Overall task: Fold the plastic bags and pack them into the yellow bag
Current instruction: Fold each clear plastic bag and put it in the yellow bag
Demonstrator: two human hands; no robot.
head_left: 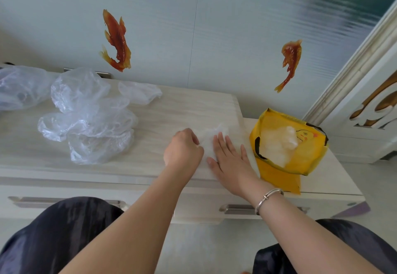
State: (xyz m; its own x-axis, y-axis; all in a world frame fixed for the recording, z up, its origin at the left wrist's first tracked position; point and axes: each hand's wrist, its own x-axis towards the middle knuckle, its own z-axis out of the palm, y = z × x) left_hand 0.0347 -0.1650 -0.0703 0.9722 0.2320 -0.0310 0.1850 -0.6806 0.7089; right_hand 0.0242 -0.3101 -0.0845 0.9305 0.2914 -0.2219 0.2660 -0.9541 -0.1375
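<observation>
— Since that clear plastic bag [209, 142] under the hands is thin, limp film, how would it handle?

— Light and slippery, I'd judge; it springs open unless pinned. The right hand [231, 162] lies flat on it, fingers straight, while the left hand [182, 150] curls over its left edge, pinching a fold there. Edges are the place to take hold.

— And the yellow bag [289, 144]?

— Open just right of the hands on the worktop [171, 110], pale folded bags already inside. An unfolded heap [86, 114] waits far left.
</observation>
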